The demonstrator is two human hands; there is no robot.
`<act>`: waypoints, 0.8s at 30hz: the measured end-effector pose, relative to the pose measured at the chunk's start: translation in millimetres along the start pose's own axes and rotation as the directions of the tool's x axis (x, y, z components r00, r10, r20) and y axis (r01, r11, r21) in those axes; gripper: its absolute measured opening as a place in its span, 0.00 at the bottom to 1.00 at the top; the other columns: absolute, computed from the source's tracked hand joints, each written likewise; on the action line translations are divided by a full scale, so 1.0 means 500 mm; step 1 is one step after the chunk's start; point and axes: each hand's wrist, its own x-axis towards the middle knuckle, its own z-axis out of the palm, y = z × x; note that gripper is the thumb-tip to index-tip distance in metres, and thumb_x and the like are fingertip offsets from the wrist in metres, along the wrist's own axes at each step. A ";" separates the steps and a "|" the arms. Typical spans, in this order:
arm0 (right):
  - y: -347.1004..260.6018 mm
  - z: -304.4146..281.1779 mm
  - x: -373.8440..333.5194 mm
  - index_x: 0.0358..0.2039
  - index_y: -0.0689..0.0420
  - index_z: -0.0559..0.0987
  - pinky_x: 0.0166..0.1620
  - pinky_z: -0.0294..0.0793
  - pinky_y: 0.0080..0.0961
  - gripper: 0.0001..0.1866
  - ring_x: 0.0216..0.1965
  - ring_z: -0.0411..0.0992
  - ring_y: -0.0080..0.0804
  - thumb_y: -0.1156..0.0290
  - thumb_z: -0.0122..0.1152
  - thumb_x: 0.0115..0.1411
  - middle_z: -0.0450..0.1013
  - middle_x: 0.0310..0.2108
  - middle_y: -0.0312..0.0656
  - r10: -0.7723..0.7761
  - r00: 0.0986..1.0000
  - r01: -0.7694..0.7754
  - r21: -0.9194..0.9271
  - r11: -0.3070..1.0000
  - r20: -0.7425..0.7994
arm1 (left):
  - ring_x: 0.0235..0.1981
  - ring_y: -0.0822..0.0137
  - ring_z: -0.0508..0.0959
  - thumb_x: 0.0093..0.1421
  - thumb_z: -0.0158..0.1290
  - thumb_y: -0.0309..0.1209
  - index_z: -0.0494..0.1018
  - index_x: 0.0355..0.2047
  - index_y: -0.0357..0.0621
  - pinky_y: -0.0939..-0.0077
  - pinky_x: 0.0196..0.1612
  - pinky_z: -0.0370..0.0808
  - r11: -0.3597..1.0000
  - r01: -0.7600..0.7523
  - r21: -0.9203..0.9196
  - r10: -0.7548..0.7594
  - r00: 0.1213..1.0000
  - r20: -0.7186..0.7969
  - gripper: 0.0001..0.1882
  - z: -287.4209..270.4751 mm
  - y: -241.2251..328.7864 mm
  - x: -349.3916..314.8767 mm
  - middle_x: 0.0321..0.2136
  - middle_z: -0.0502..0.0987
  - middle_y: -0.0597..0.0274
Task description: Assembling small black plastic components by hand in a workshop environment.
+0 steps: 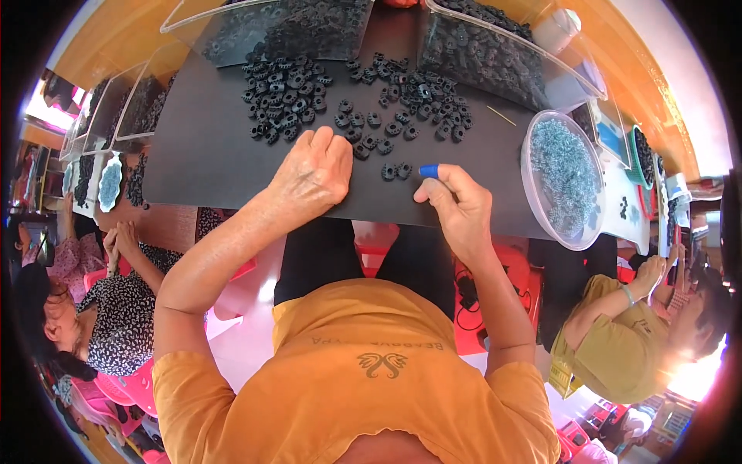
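Observation:
My left hand point(317, 172) is curled into a fist over the dark table point(209, 166), its back turned up. Whatever its fingers hold is hidden beneath it. Small black plastic clips point(374, 120) lie just beyond it. My right hand point(461, 207) is closed, thumb and index finger drawn together, with a blue finger cover point(429, 170) on the index fingertip. Anything between those fingers is too small to make out. Two black clips point(396, 171) rest side by side between my hands. Farther off, the same pieces form a left heap point(282, 97) and a looser right spread point(425, 97).
Clear plastic bins point(487, 58) full of black pieces stand along the far edge. A round tub point(566, 178) of translucent bluish small parts sits at the right, near a thin yellowish stick point(501, 115). People sit on both sides, their hands at neighbouring tables.

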 end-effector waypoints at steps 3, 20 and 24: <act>-0.002 -0.004 -0.002 0.34 0.66 0.75 0.31 0.70 0.19 0.05 0.27 0.72 0.23 0.82 0.54 0.56 0.74 0.26 0.41 0.022 1.000 -0.022 0.016 1.000 0.004 | 0.25 0.58 0.68 0.42 0.50 0.20 0.68 0.26 0.38 0.67 0.27 0.68 0.910 0.169 -0.378 -0.198 0.980 -0.037 0.08 -0.005 -0.018 -0.009 0.19 0.62 0.58; 0.011 -0.004 -0.013 0.36 0.64 0.76 0.33 0.70 0.19 0.06 0.28 0.71 0.23 0.80 0.55 0.57 0.72 0.25 0.37 -0.129 0.989 0.130 0.015 0.991 -0.071 | 0.20 0.79 0.71 0.57 0.52 0.23 0.74 0.38 0.34 0.86 0.24 0.67 -0.308 0.318 -0.897 -0.447 0.783 0.432 0.09 -0.092 -0.008 0.209 0.24 0.77 0.61; 0.011 -0.020 -0.010 0.39 0.65 0.74 0.30 0.69 0.18 0.12 0.24 0.70 0.26 0.82 0.60 0.52 0.74 0.28 0.41 -0.027 0.956 0.098 0.233 0.968 -0.293 | 0.20 0.77 0.73 0.57 0.54 0.25 0.75 0.39 0.34 0.86 0.24 0.69 -0.393 0.317 -0.863 -0.430 0.766 0.478 0.10 -0.093 0.016 0.223 0.25 0.78 0.59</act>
